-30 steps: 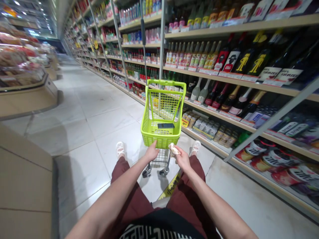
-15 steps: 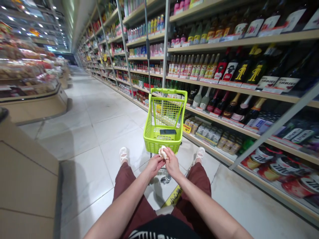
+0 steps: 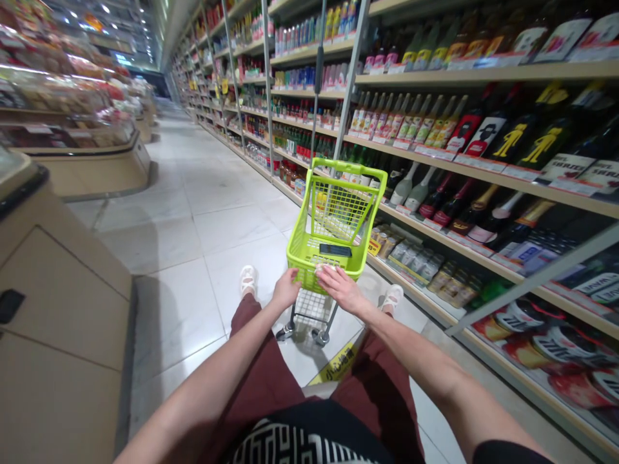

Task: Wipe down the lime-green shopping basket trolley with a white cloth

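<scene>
A small lime-green shopping cart [image 3: 309, 258] with a wire-mesh back and a top handle rolls ahead of me on small castors. My left hand [image 3: 286, 289] has its fingers curled at the cart's near rim. My right hand [image 3: 342, 289] lies stretched over that rim, touching a small white wrapped item [image 3: 325, 267]. Its fingertips partly hide the item. A dark smartphone [image 3: 335, 250] lies flat in the basket.
Tall shelves of wine bottles [image 3: 522, 142] and packaged goods line the right of the tiled aisle [image 3: 193, 258]. A lit food counter [image 3: 80, 164] stands at the left, with a beige cabinet [image 3: 58, 309] closer by. A yellow floor sticker [image 3: 333, 364] lies below the cart.
The hands have parted and moved down onto the cart's near rim. The white item has left my hands' grasp and sits at the rim. The view has swung slightly left.
</scene>
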`<state>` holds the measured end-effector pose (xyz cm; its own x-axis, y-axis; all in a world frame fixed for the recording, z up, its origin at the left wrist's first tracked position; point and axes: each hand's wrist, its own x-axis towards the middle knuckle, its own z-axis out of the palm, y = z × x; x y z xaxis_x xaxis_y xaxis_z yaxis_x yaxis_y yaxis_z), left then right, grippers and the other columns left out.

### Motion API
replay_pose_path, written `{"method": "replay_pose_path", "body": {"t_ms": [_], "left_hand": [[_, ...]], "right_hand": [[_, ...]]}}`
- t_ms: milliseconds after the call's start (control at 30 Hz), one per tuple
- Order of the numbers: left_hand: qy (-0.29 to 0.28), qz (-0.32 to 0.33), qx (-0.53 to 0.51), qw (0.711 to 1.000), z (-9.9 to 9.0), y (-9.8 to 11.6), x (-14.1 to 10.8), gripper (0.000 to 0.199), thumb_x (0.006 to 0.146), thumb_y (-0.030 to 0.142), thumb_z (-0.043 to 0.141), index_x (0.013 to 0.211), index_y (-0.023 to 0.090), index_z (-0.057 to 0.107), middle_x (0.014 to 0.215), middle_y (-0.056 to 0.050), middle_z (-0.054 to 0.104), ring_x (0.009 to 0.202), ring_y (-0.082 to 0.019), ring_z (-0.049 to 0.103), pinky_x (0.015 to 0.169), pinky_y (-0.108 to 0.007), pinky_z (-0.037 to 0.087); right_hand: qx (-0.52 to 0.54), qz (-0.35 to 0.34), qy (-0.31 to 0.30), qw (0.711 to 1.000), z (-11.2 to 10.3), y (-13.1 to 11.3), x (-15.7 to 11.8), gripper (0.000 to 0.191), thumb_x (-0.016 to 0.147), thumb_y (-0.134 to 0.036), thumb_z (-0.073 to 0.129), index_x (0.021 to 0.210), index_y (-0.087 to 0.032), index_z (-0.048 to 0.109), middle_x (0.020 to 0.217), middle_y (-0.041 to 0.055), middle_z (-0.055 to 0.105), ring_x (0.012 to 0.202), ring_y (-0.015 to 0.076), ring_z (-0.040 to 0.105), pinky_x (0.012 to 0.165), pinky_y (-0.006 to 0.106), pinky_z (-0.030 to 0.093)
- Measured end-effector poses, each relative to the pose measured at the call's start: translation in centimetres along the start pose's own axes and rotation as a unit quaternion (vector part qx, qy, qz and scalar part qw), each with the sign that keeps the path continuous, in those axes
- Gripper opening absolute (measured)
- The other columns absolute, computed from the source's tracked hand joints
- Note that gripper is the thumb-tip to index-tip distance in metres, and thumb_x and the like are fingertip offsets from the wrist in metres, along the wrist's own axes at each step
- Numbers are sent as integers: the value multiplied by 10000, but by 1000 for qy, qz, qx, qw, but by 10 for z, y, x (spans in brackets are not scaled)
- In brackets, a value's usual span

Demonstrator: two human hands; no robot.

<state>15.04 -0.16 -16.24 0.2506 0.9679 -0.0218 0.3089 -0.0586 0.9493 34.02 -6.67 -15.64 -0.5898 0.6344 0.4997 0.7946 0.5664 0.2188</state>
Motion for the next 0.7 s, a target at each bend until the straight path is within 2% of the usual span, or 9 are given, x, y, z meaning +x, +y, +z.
{"method": "replay_pose_path", "body": {"t_ms": [67, 167, 267, 333, 433, 533, 600, 700], "left_hand": [[-12, 9, 17, 1000, 0, -7, 1, 464, 645, 31, 514, 1092, 156, 512, 1144, -67, 583, 1063, -175, 523, 958, -326, 368], [-36, 17, 29, 999, 5, -12, 3, 506, 653, 29, 509, 1142, 160, 492, 1179, -56, 567, 1072, -161, 523, 942, -287, 386], [-40, 9, 37, 998, 4, -16, 10, 504, 670, 18, 476, 1153, 162, 490, 1201, -42, 553, 1057, -139, 535, 918, -251, 404], [-23, -14, 49, 998, -2, -22, 15, 498, 683, 16, 454, 1161, 154, 481, 1214, -56, 542, 1054, -141, 537, 910, -254, 408], [10, -58, 80, 995, -14, -38, 19, 495, 695, 28, 454, 1181, 122, 457, 1235, -107, 515, 1092, -173, 510, 919, -286, 396], [17, -84, 114, 990, -20, -49, 15, 497, 698, 51, 472, 1192, 95, 440, 1227, -144, 512, 1085, -192, 514, 897, -297, 406], [8, -84, 132, 988, -20, -52, 12, 498, 700, 62, 476, 1196, 101, 441, 1210, -136, 529, 1046, -181, 541, 871, -277, 421], [-4, -69, 156, 985, -19, -51, 9, 502, 698, 69, 480, 1197, 114, 449, 1196, -118, 545, 1018, -166, 558, 860, -251, 423]], "right_hand": [[-8, -34, -32, 999, 14, 2, -7, 317, 889, -137, 379, 1175, -191, 505, 1286, 42, 464, 1273, 171, 281, 1035, 412, 290], [-18, -41, -72, 996, 31, -3, -17, 295, 904, -179, 354, 1131, -181, 544, 1253, 36, 500, 1247, 177, 332, 1022, 393, 322], [-13, -59, -111, 992, 36, -12, -16, 294, 911, -205, 339, 1072, -180, 583, 1202, 31, 546, 1231, 190, 358, 973, 382, 384], [-7, -68, -101, 993, 31, -16, -4, 298, 913, -206, 332, 1096, -181, 567, 1222, 29, 529, 1249, 193, 327, 971, 381, 386], [-7, -49, -48, 998, 25, -16, 29, 321, 913, -179, 324, 1185, -182, 494, 1325, 32, 418, 1298, 199, 209, 1032, 419, 300], [-6, -48, -41, 998, 35, -12, 49, 315, 905, -163, 334, 1171, -145, 502, 1325, 58, 415, 1305, 203, 185, 1060, 414, 255], [-2, -52, -66, 996, 49, -13, 46, 298, 896, -165, 357, 1135, -119, 528, 1277, 80, 468, 1287, 202, 240, 1049, 398, 281], [0, -35, -113, 993, 66, -23, 22, 273, 882, -170, 393, 1087, -106, 562, 1188, 106, 543, 1227, 201, 359, 993, 383, 359]]}}
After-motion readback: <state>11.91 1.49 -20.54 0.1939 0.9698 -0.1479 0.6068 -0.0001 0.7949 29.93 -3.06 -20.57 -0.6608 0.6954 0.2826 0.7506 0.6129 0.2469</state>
